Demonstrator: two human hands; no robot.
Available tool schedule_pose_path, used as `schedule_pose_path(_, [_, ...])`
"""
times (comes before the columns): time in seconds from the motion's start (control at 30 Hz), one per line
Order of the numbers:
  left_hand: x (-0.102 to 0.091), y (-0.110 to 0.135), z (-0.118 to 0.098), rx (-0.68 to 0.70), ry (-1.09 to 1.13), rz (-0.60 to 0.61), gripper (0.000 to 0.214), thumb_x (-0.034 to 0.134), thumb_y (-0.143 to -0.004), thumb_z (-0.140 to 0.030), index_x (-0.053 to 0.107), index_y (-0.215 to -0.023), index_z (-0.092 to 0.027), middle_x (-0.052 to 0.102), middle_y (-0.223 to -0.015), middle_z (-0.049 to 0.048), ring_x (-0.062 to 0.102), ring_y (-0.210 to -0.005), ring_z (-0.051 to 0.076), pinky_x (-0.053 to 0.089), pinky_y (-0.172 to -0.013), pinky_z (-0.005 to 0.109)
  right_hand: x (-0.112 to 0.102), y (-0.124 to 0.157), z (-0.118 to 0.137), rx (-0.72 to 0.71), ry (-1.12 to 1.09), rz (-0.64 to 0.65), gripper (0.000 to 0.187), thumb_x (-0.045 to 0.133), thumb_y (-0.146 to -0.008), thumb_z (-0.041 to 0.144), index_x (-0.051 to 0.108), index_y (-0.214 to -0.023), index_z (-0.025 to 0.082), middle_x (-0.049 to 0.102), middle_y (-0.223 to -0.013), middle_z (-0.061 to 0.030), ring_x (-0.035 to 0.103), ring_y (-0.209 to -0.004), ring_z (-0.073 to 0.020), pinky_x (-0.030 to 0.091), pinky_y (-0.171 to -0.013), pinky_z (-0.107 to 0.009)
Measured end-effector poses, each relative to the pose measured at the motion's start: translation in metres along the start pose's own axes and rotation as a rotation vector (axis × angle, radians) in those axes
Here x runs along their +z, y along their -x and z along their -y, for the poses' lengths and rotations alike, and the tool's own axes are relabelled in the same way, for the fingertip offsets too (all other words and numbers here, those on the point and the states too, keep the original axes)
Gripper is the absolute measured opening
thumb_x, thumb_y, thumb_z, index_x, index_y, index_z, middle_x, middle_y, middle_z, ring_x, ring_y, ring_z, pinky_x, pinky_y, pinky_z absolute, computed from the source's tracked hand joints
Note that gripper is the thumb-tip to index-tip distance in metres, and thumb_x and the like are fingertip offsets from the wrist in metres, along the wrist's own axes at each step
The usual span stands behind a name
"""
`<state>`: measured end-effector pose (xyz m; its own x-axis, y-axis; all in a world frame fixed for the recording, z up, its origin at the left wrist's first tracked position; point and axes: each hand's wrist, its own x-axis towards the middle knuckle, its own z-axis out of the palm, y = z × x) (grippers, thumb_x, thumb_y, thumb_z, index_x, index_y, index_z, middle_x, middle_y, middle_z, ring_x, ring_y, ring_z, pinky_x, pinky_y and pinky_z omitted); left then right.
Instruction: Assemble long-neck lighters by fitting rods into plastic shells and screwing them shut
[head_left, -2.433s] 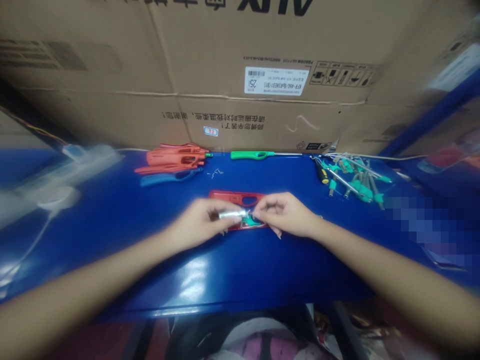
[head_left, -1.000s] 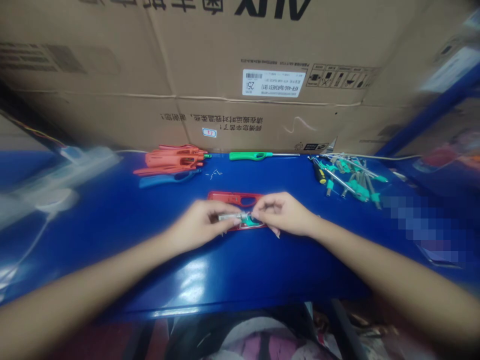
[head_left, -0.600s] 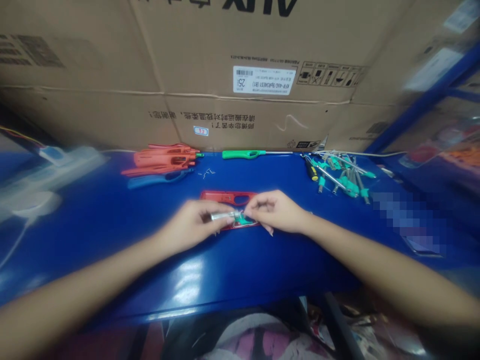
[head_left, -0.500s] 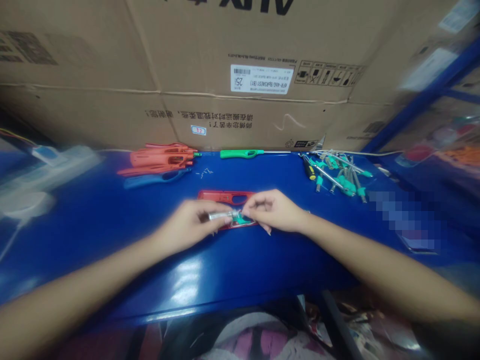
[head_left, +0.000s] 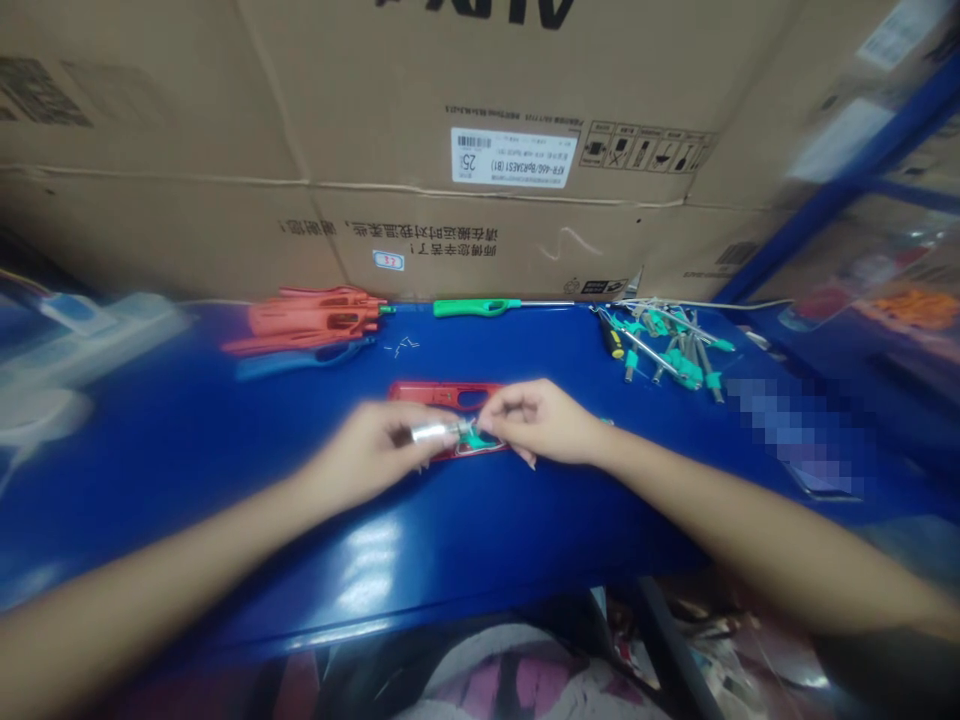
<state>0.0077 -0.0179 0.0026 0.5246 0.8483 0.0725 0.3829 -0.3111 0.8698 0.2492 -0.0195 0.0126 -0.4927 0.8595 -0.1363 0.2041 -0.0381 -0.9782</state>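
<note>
My left hand (head_left: 390,435) is closed around a small shiny lighter fuel tank (head_left: 433,432), held between thumb and fingers. Its right end meets a green plastic part (head_left: 474,438) with a thin pale wire running below it. My right hand (head_left: 536,420) is closed in a pinch beside that end; what sits between its fingertips is too small to make out. Underneath lies a red lighter shell half (head_left: 450,453), mostly covered by both hands. Just behind is another red shell half (head_left: 427,392) with an oval finger hole, its right end hidden by my right hand.
At the back left lie stacked orange shells (head_left: 307,318) and a blue shell (head_left: 300,360), near tiny metal pins (head_left: 403,346). A green lighter (head_left: 472,307) rests by the cardboard box (head_left: 360,120). Green-and-metal nozzle parts (head_left: 682,360) and a yellow-black screwdriver (head_left: 615,342) lie at right.
The view has shifted slightly. The fuel tank in my left hand appears turned a little, showing more of its shiny side. My right hand keeps its pinch at the same end.
</note>
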Motion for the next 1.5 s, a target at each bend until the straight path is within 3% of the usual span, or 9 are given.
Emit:
schedule_pose_path(0.97, [0.0017,0.0005,-0.0031,-0.015,-0.019,-0.003,0.03,0.069,-0.089,-0.036,0.078,-0.112,-0.019,0.08,-0.1,0.006,0.072,-0.076,0.017,0.056,-0.062,0.022,0.0031,-0.0003,-0.0004,0.01,0.0,-0.027,0.025,0.074,-0.082,0.037,0.066,-0.084,0.013,0.058,-0.055,0.0056,0.048,-0.037,-0.0047,0.04,-0.034,-0.016])
schedule_pose_path(1.5, [0.0047,0.0023,-0.0037,0.054,-0.063,-0.029,0.026,0.067,-0.092,-0.034,0.079,-0.11,-0.02,0.08,-0.101,0.0056,0.073,-0.08,0.018,0.056,-0.065,0.022,0.0065,0.0022,0.0009,0.016,-0.023,-0.057,0.023,0.075,-0.082,0.035,0.066,-0.082,0.014,0.058,-0.054,0.0061,0.046,-0.035,-0.0041,0.036,-0.033,-0.016])
